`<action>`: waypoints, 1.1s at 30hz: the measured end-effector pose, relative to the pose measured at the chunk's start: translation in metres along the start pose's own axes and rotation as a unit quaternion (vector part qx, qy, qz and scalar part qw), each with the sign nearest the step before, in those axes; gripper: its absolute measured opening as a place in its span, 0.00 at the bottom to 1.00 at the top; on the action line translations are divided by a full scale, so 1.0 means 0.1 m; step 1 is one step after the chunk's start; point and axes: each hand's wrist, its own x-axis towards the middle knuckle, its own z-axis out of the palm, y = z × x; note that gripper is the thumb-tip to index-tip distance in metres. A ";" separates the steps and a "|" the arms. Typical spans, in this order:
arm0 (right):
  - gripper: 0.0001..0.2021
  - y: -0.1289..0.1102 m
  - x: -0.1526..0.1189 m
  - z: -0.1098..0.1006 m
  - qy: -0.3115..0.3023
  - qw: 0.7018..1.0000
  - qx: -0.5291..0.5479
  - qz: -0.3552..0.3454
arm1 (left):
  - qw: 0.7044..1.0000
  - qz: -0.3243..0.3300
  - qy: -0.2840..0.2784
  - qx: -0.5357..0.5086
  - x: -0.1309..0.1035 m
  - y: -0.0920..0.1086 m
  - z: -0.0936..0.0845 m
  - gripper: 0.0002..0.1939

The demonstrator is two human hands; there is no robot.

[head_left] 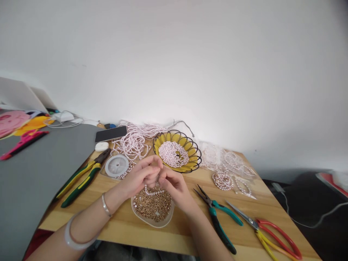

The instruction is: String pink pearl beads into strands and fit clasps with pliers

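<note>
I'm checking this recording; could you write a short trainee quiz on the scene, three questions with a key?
1. True or false: the scissors lie left of the teal-handled pliers in the picture.
2. What mostly fills the bowl nearest the left hand and right hand? A: buttons; B: gold beads; C: coins.
3. Fill in: the bracelet and bangle are worn on the person's ___.

Key: 1. False, they lie to the right. 2. B. 3. Left arm.

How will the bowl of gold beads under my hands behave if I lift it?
The bowl will probably feel heavy for its size, since gold beads fill much of it. Tilted, those small rounded beads may spill and roll.
</note>
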 end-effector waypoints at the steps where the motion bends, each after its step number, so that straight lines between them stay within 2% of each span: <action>1: 0.20 0.00 0.00 0.00 0.000 1.000 0.001 -0.001 | 1.000 0.001 -0.001 0.002 0.00 0.00 0.00 0.03; 10: 0.17 0.05 0.00 0.00 0.018 1.000 0.007 -0.012 | 0.999 0.015 -0.004 0.039 -0.01 0.00 0.01 0.04; 18: 0.17 0.13 0.00 -0.02 0.065 0.997 -0.007 -0.030 | 0.992 0.041 0.024 0.115 0.02 -0.06 0.02 0.06; 22: 0.12 0.18 0.00 -0.05 0.076 0.997 -0.014 -0.026 | 0.980 0.058 0.043 0.183 0.02 -0.07 0.01 0.08; 26: 0.12 0.20 0.00 -0.06 0.075 0.997 -0.012 -0.010 | 0.962 0.098 0.072 0.243 0.03 -0.06 0.00 0.07; 33: 0.13 0.21 0.00 -0.05 0.058 0.998 0.002 0.008 | 0.943 0.158 0.081 0.280 0.06 -0.04 -0.01 0.06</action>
